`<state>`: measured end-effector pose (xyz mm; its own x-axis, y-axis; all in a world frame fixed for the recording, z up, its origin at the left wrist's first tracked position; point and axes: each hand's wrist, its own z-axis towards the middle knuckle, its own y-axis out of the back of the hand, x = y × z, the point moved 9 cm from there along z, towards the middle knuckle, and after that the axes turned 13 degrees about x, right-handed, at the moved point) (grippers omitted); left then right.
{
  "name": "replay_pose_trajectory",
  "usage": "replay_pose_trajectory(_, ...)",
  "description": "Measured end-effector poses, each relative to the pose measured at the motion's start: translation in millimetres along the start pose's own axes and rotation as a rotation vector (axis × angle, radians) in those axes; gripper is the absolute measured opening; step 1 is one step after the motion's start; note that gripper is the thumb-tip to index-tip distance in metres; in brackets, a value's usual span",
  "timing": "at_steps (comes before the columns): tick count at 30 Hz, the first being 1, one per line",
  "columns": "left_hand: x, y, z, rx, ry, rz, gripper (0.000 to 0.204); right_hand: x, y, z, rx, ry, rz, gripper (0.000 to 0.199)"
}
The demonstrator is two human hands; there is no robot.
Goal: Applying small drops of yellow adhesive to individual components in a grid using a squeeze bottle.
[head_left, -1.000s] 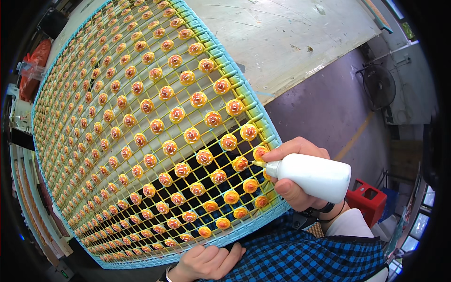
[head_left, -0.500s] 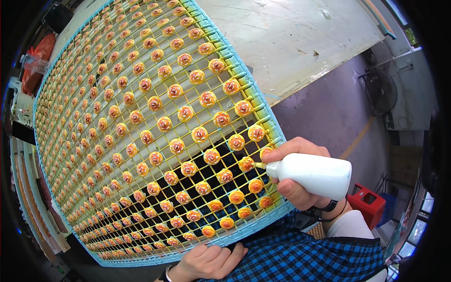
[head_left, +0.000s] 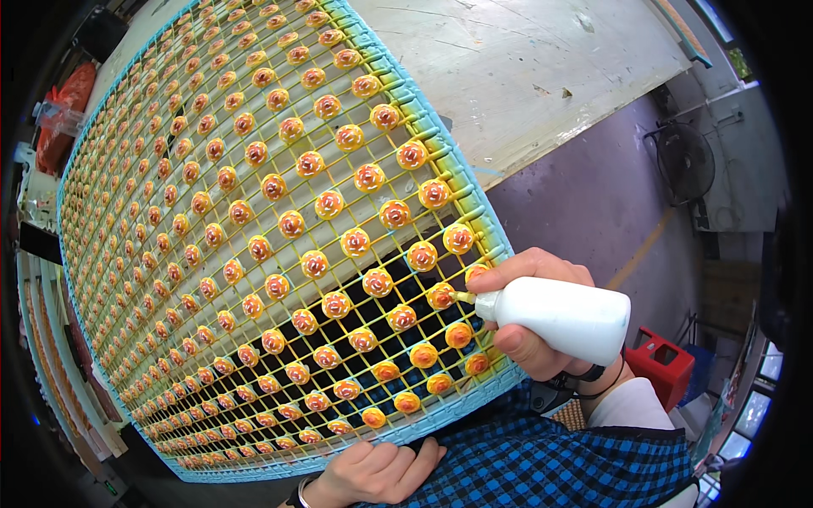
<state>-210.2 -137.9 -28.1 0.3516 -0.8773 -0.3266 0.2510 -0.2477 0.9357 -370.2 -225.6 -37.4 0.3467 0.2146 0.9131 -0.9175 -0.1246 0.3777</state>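
A large grid panel (head_left: 334, 343) of thin yellow-green bars with a light blue rim fills the left and middle, tilted over the table edge. Rows of orange and yellow rosettes sit on its crossings, and most carry small white strokes. My right hand (head_left: 533, 343) grips a white squeeze bottle (head_left: 566, 319) on its side at the panel's right edge. The bottle's narrow nozzle (head_left: 465, 297) touches, or nearly touches, a rosette (head_left: 441, 295). Several rosettes near the lower right corner show no white strokes. At the bottom rim my left hand (head_left: 377, 472) is closed on the panel, fingers curled, thumb hidden.
A scuffed pale table (head_left: 542, 51) lies under the panel and reaches to the upper right. Beyond it stands a dark fan (head_left: 684, 163). A red plastic container (head_left: 665, 368) is right of my forearm. At the far left are an orange-red bag (head_left: 72, 97) and stacked panels (head_left: 63, 356).
The panel's rosettes have shifted very slightly left in view. The nozzle stays at the same rosette, and both hands keep their holds.
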Motion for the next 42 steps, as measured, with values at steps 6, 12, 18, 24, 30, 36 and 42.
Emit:
replay_pose_trajectory(6,-0.5,-0.6,-0.3,-0.004,0.006,0.000,0.009,-4.3,1.8,-1.7,-0.029,-0.030,0.058,0.031)
replay_pose_trajectory(12,-0.5,-0.4,-0.3,-0.003,0.006,-0.002,0.010,-6.8,3.4,-2.8,-0.036,-0.047,0.074,0.030)
replay_pose_trajectory(18,-0.7,-0.1,-0.8,-0.002,0.009,-0.001,0.010,-6.1,3.5,-4.4,0.001,-0.035,0.075,0.029)
replay_pose_trajectory(24,-0.8,-0.8,-0.6,0.003,0.006,-0.002,0.011,-2.1,3.2,-2.5,-0.002,0.004,0.024,0.030)
replay_pose_trajectory(30,-0.7,-0.5,0.1,-0.001,0.007,-0.008,0.011,-4.4,4.0,-4.1,-0.023,-0.023,0.067,0.030)
replay_pose_trajectory(36,-0.3,0.5,0.3,-0.006,0.015,-0.013,0.010,-5.7,5.0,-5.1,-0.020,-0.047,0.074,0.031)
replay_pose_trajectory(42,-0.1,0.5,0.2,-0.005,0.017,-0.014,0.010,-7.0,4.6,-5.9,-0.011,-0.036,0.105,0.032)
